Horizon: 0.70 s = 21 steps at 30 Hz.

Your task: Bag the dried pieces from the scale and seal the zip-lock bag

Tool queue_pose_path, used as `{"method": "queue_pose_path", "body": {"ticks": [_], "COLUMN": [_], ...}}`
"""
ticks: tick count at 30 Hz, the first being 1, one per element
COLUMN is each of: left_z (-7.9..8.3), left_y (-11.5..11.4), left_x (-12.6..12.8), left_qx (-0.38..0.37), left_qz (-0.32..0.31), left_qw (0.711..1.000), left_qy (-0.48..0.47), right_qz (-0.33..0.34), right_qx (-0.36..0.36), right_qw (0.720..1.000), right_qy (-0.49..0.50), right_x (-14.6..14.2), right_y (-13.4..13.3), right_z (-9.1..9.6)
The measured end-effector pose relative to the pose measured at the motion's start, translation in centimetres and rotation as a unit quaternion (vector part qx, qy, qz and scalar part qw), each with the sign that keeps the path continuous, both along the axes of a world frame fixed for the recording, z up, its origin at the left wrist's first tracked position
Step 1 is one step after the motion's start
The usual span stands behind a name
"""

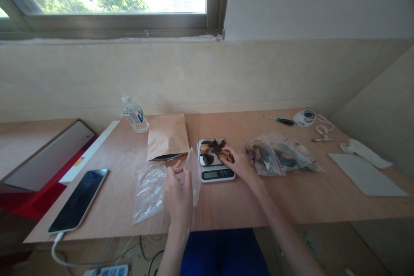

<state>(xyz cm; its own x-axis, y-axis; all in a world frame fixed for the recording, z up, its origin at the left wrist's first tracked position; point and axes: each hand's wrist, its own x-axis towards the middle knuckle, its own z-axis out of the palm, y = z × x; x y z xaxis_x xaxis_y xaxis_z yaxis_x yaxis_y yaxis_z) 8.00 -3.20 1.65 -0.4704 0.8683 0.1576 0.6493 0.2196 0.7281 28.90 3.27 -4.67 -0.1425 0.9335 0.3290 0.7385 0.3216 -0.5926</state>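
Observation:
A small kitchen scale (218, 175) with a digital display lies in the middle of the table. Dried brown and dark pieces (213, 145), like dried mushrooms or herbs, are spread over its pan. My right hand (241, 164) reaches in from the right, thumb and fingers closed around the dried brown slices (225, 155) at the pan's right side. Left of the scale, my left hand (177, 189) pinches a clear plastic bag (193, 177), held upright. Another clear plastic bag (147, 194) lies flat on the table beside that hand.
Zip bags of dried pieces (280, 155) lie right of the scale. Behind are a brown paper pouch (168, 136) and a water bottle (136, 116). A phone (79, 200) charges at left. A screwdriver (284, 121), a white camera (304, 118) and a white sheet (367, 174) are at right.

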Motion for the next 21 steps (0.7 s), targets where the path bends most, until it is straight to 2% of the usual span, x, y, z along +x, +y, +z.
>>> {"method": "queue_pose_path", "body": {"ticks": [4, 7, 11, 17, 21], "left_z": [-0.7, -1.0, -0.9, -0.5, -0.7], "left_y": [0.4, 0.5, 0.4, 0.4, 0.6], "left_x": [-0.1, -0.1, 0.1, 0.7, 0.8], "left_qx": [0.027, 0.036, 0.041, 0.024, 0.038], "left_qz": [-0.026, -0.033, -0.049, -0.028, -0.022], "left_qw": [0.995, 0.99, 0.986, 0.989, 0.988], "left_qy": [-0.091, -0.129, -0.156, -0.141, -0.146], "right_qz": [0.008, -0.012, -0.045, -0.03, 0.034], "right_qx": [-0.012, -0.014, 0.009, 0.028, -0.021], "right_qw": [1.0, 0.999, 0.992, 0.979, 0.955], "right_qy": [0.014, 0.038, 0.121, 0.199, 0.294], "right_x": [-0.2, -0.5, -1.8, -5.4, -8.3], "right_y": [-0.4, -0.9, -1.8, -2.2, -2.7], "right_z": [0.4, 0.9, 3.0, 6.6, 7.5]}}
